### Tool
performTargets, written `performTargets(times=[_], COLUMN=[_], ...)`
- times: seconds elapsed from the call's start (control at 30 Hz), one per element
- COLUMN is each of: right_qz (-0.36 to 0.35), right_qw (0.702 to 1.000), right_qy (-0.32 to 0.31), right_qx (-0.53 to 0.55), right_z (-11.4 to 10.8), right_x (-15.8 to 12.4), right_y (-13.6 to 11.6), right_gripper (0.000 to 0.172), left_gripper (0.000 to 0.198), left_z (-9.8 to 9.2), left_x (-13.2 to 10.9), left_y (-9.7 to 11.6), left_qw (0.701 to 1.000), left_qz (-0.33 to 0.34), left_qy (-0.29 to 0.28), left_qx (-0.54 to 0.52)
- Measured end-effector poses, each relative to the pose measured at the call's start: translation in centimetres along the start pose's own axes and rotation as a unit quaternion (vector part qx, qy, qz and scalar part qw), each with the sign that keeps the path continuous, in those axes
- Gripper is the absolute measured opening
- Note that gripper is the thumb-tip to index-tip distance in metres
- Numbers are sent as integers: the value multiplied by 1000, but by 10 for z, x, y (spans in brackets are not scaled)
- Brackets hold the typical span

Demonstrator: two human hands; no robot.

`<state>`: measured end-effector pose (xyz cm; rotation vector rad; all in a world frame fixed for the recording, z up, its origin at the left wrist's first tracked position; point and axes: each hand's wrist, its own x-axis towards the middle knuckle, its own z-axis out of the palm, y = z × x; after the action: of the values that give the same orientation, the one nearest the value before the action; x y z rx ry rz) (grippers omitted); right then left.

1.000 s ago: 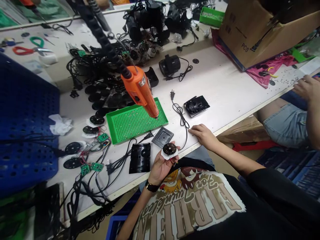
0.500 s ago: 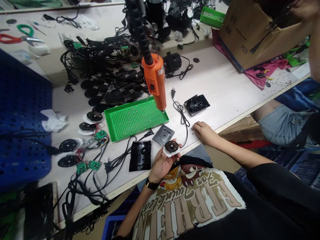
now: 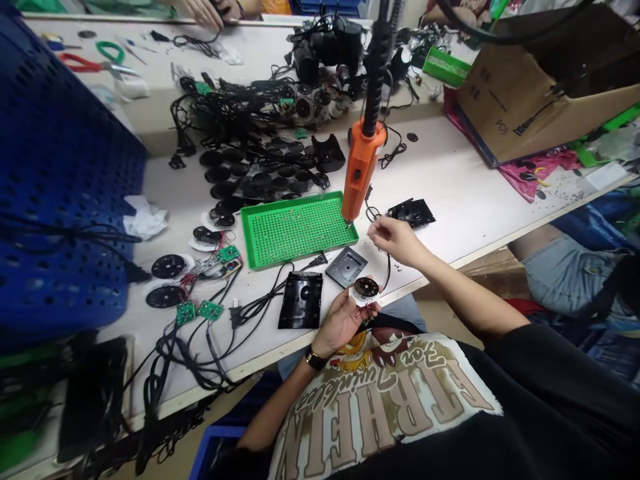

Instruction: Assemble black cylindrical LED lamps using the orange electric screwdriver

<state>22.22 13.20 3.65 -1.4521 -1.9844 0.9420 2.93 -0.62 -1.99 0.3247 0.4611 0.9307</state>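
Observation:
My left hand (image 3: pixel 341 323) holds a round black disc (image 3: pixel 367 287) on a white base, with red wires hanging below it. My right hand (image 3: pixel 397 240) is raised over the table, fingers curled together; whatever they may pinch is too small to make out. Just left of it, an orange electric screwdriver (image 3: pixel 361 170) hangs tip down at the right end of a green perforated tray (image 3: pixel 300 229) scattered with small screws. Between the tray and my left hand lies a dark grey square plate (image 3: pixel 346 267). A black housing (image 3: pixel 301 300) sits left of my left hand.
Another black housing (image 3: pixel 413 213) lies beyond my right hand. Discs with green circuit boards (image 3: pixel 210 310) and black cables spread at left, beside a blue crate (image 3: pixel 65 180). A cardboard box (image 3: pixel 505 113) stands at right. Another person's hands (image 3: pixel 200 12) show at the top.
My right hand has lifted from the table's front edge and moved toward the screwdriver, its fingers now drawn together. My left hand keeps the disc. The view has shifted, moving the scene rightward.

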Motion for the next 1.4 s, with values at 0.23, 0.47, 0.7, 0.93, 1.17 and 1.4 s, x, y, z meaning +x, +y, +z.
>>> performTargets(times=[0.23, 0.47, 0.7, 0.93, 1.17, 1.4], right_qz=[12, 64, 46, -3, 15, 51], right_qw=[999, 998, 997, 993, 988, 997], right_qy=[-3, -25, -14, -38, -21, 7], right_qx=[48, 2, -55, -115, -152, -62], right_z=[19, -30, -12, -3, 19, -25], right_x=[40, -57, -84, -81, -85, -50], right_y=[3, 46, 70, 71, 65, 55], right_gripper=[24, 10, 13, 19, 19, 8], left_gripper=[75, 73, 71, 64, 69, 68], left_z=[-4, -4, -7, -2, -2, 0], left_x=[-3, 0, -1, -1, -1, -1], left_y=[-1, -3, -3, 0, 0, -1], left_qw=[1000, 1000, 1000, 1000, 1000, 1000], left_qz=[13, -1, -18, -8, -14, -8], left_qy=[12, -8, -10, 4, 12, 10], left_qx=[1, 3, 15, 10, 20, 13])
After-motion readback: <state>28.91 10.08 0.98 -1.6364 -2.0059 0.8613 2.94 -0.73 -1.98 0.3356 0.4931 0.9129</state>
